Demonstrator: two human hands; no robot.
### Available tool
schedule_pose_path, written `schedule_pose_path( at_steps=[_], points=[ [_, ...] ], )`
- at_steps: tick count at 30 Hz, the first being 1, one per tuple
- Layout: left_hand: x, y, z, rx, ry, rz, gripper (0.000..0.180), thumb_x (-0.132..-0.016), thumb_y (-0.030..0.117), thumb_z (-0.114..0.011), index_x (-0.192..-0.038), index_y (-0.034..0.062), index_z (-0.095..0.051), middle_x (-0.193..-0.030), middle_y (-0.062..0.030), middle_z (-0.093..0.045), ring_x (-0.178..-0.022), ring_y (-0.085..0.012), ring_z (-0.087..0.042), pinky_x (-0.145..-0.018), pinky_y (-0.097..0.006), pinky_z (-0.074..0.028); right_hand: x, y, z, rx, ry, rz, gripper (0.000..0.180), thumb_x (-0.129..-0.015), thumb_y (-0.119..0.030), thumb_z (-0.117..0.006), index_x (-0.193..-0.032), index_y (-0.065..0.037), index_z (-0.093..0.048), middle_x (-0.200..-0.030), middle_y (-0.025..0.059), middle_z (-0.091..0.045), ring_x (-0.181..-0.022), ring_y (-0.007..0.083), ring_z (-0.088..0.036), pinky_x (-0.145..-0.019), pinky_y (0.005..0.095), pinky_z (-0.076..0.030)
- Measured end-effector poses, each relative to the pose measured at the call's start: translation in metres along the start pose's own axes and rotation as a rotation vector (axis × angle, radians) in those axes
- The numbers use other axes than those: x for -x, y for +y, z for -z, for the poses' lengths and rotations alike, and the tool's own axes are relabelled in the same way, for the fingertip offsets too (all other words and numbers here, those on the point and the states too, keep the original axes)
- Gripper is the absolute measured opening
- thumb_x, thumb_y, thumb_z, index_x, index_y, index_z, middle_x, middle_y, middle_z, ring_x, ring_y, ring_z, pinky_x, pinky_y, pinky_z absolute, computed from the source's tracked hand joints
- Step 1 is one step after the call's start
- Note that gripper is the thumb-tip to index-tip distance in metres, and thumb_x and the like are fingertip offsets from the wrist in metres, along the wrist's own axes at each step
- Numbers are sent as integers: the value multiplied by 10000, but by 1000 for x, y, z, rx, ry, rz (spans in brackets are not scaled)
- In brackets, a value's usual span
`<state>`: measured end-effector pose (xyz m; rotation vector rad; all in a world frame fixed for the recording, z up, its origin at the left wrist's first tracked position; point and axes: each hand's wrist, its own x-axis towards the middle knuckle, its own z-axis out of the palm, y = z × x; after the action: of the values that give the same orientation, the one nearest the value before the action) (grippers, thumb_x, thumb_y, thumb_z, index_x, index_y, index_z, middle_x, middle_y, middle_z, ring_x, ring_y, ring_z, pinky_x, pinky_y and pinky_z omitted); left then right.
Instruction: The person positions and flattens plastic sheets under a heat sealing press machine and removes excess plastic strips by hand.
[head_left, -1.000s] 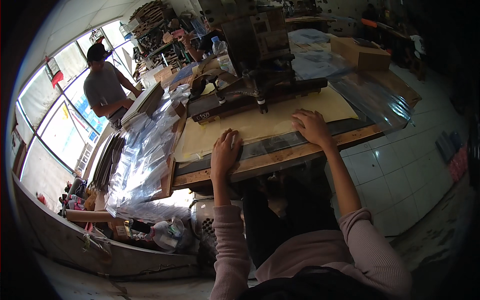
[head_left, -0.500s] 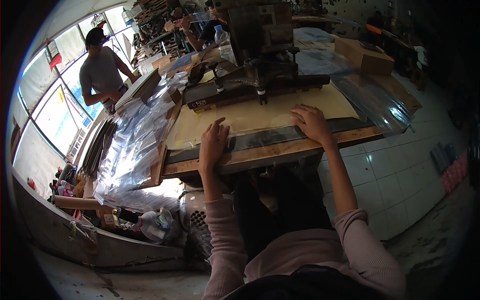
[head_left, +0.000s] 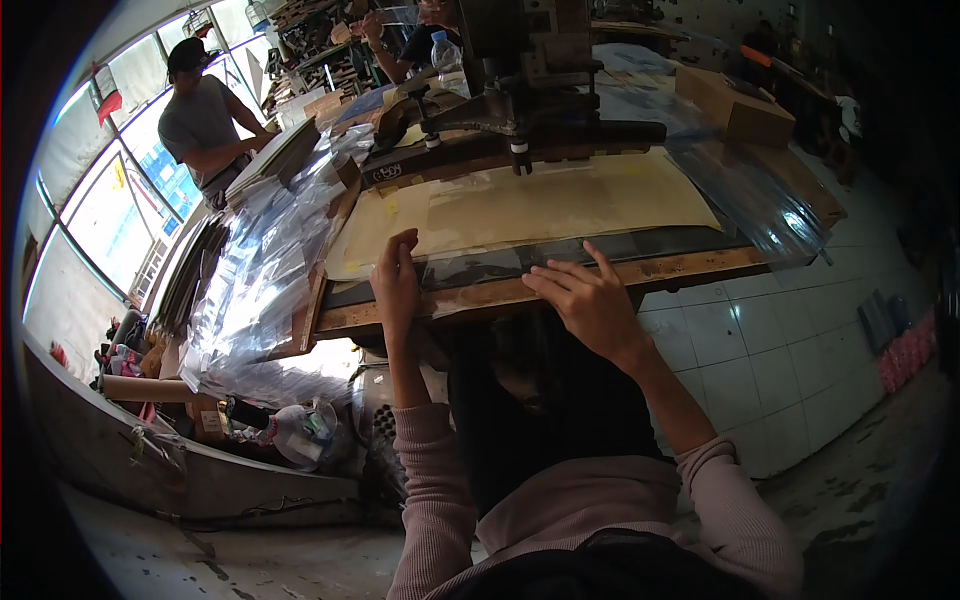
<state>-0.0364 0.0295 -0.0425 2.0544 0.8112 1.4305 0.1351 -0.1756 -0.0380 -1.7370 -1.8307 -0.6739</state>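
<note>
Workshop surface [head_left: 600,285], press head [head_left: 520,90] overhead. Both hands, left hand [head_left: 396,285] and right hand [head_left: 585,300], lie flat, fingers spread, on clear film [head_left: 480,268]; risk: film slips, creases.

Brown cardboard box [head_left: 735,105], rectangular, upper right of frame, on far bench end behind clear film.

Small white label w/ dark print [head_left: 385,173] on black machine arm, upper centre-left; text too small to tell.

Clear plastic bags, crumpled pile [head_left: 262,290], left-centre beside wood table.

White plastic bag bundle [head_left: 300,432], lower left on floor.

No screens visible.
</note>
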Motion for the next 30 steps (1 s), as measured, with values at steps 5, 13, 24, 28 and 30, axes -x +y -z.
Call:
schedule_pose_path(
  at_steps=[5, 13, 24, 28, 30],
  points=[
    [-2, 1, 5, 279, -34, 206, 290, -934, 89, -322, -1115, 34, -543, -1139, -92, -569, -1083, -198, -542, -888, -315, -402, -16, 19, 58, 63, 102, -111, 152, -827, -159, -557, -943, -124, -648, -896, -10, -676, -958, 153, -616, -1023, 468, -306],
    [-4, 13, 2, -123, -136, 61, 281, -896, 225, -488, -1104, 49, -557, -1085, -147, -596, -1019, -270, -574, -846, -354, -438, 50, -26, 129, -281, -563, 85, 485, -803, -491, -498, -1146, -156, -570, -1133, 65, -598, -1123, 189, -522, -1027, 504, -293],
    [4, 24, -7, -233, -334, -136, 528, -751, 193, -659, -1234, 120, -460, -1018, -53, -607, -987, -242, -568, -866, -372, -404, -80, 96, -29, -211, -327, -90, 388, -814, -303, -595, -1101, -42, -585, -984, 118, -620, -951, 293, -584, -892, 394, -436],
    [4, 27, -2, -209, -333, -169, 526, -743, 154, -660, -1229, 121, -462, -997, -54, -610, -964, -242, -575, -849, -363, -413, -87, 93, -39, -255, -340, -27, 384, -767, -265, -643, -1078, -45, -598, -995, 130, -598, -942, 285, -572, -841, 372, -450],
    [5, 29, -2, -234, -336, -153, 514, -751, 157, -651, -1227, 125, -460, -1012, -65, -612, -950, -249, -578, -841, -363, -418, -92, 92, -33, -323, -409, -92, 376, -752, -250, -653, -1067, -50, -605, -1010, 130, -588, -956, 278, -561, -818, 363, -453]
  ],
)
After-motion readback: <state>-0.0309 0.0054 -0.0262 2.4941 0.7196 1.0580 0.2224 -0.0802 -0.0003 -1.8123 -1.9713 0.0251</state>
